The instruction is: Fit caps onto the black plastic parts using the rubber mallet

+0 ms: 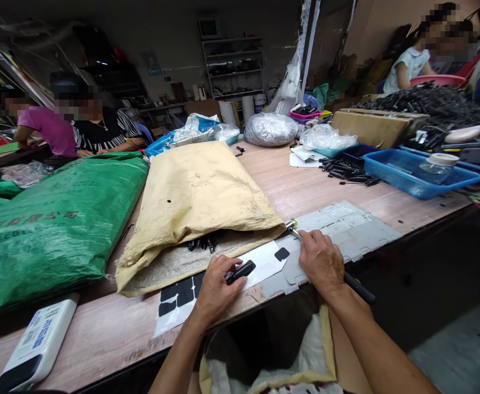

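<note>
My left hand (219, 287) has its thumb and fingers round a small black plastic piece (242, 271), held over a white sheet (262, 260). Dark rounded squares (185, 291) stick to the sheet's left part, partly under my left hand; a single dark square (282, 254) lies toward its right end. My right hand (321, 260) is wrapped round a small hammer, whose metal and yellow head (291, 224) points away from me and whose black handle (359, 287) comes out below the wrist. Grey flat boards (342, 224) lie beneath and beyond that hand.
An open yellow sack (202, 191) with black pieces inside lies just beyond my hands. Left are a green sack (63, 224) and a white box-like object (38, 342). Right are a blue tray (420, 183) and black parts (348, 171). Another open sack (325, 339) is below the table edge. People sit farther back.
</note>
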Demonstrator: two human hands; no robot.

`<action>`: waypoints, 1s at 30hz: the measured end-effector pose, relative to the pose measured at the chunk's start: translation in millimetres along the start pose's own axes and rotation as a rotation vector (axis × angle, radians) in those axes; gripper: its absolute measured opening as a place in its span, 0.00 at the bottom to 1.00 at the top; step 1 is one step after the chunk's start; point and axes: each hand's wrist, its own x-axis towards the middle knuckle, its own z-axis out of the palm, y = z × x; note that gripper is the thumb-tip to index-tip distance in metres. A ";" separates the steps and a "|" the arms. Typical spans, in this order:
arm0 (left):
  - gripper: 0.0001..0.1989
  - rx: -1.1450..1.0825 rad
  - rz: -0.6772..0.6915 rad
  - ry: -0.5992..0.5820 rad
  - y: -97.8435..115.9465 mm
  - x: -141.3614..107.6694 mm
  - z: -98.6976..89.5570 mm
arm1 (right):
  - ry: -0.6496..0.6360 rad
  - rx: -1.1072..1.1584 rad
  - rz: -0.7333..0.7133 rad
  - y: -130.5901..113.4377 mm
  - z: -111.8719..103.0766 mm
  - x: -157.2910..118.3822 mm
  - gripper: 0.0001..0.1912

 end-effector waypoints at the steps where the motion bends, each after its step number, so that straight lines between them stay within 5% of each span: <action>1: 0.14 -0.007 0.003 0.012 -1.9 -0.3 0.9 | -0.003 0.020 0.005 1.1 -0.1 0.3 0.15; 8: 0.07 -0.026 -0.014 0.017 -2.2 -0.6 1.3 | 0.088 0.485 0.206 -4.6 -17.6 -13.5 0.17; 13: 0.07 -0.063 -0.050 0.002 -0.3 -0.8 1.1 | -0.036 0.843 -0.012 -38.7 -44.8 -39.1 0.17; 20: 0.05 -0.091 -0.067 0.007 -2.6 0.0 3.7 | -0.129 0.843 -0.232 -76.3 -58.5 -54.6 0.19; 26: 0.01 -0.089 -0.058 0.020 -2.2 -0.7 3.1 | -0.197 0.668 -0.329 -81.8 -54.6 -57.4 0.20; 30: 0.04 -0.096 -0.053 0.022 -2.0 -1.3 2.6 | -0.152 0.661 -0.270 -76.5 -57.2 -51.2 0.19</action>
